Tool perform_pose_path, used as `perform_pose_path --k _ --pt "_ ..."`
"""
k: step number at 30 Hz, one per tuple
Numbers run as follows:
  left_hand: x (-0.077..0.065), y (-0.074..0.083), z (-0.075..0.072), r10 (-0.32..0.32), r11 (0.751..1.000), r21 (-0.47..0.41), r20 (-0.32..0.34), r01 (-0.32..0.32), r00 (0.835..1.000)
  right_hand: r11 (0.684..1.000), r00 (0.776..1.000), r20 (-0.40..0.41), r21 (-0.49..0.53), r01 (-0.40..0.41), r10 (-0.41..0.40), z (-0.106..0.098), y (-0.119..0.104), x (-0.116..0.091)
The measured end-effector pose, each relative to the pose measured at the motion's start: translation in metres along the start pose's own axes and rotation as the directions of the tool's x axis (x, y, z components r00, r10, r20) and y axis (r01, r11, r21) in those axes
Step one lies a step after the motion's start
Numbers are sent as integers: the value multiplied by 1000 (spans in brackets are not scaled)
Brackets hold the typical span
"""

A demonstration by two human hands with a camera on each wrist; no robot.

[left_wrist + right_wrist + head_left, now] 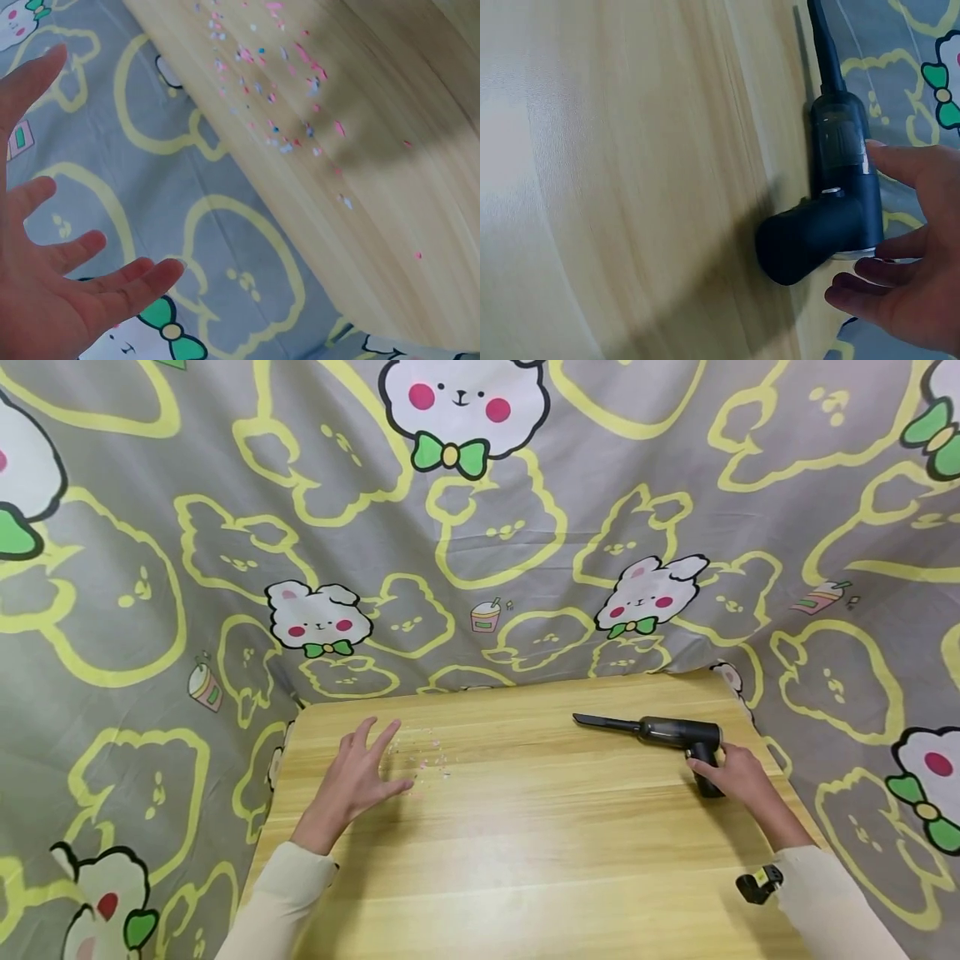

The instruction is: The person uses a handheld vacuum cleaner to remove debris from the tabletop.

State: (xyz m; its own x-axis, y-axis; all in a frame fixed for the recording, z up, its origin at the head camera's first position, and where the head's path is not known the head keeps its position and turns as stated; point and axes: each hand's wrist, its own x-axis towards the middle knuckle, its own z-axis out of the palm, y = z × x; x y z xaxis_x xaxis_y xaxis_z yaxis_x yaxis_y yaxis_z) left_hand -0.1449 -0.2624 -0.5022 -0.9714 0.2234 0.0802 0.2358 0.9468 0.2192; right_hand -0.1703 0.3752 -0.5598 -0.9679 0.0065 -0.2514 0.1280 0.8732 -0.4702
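My left hand (356,781) is held over the left part of the wooden table with its fingers spread, holding nothing. Beside its fingers, small pink, white and blue paper scraps (423,764) lie scattered; the left wrist view shows them (274,139) close to the table edge. On the right lies a black handheld vacuum (678,732), its narrow nozzle pointing left in the head view. Around its handle end comes my right hand (738,772), thumb and fingers apart. In the right wrist view the loosely bent fingers are beside the vacuum body (844,172), not wrapped round the handle.
Grey cloth (510,643) printed with cartoon animals hangs behind and at both sides of the table (517,843). A small black device (759,885) is at the right sleeve's cuff.
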Motion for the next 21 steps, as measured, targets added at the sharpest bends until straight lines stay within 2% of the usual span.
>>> perform_pose_path --k 5,12,21 --pt "5 5 3 16 1000 16 4 -16 1000 999 999 32 15 -44 44 5 8 6" --pt "11 13 5 44 999 13 -29 -44 999 995 994 59 34 -90 88 9 14 9" --pt "21 28 8 66 998 12 -22 -66 998 989 993 43 96 -117 113 18 17 14"
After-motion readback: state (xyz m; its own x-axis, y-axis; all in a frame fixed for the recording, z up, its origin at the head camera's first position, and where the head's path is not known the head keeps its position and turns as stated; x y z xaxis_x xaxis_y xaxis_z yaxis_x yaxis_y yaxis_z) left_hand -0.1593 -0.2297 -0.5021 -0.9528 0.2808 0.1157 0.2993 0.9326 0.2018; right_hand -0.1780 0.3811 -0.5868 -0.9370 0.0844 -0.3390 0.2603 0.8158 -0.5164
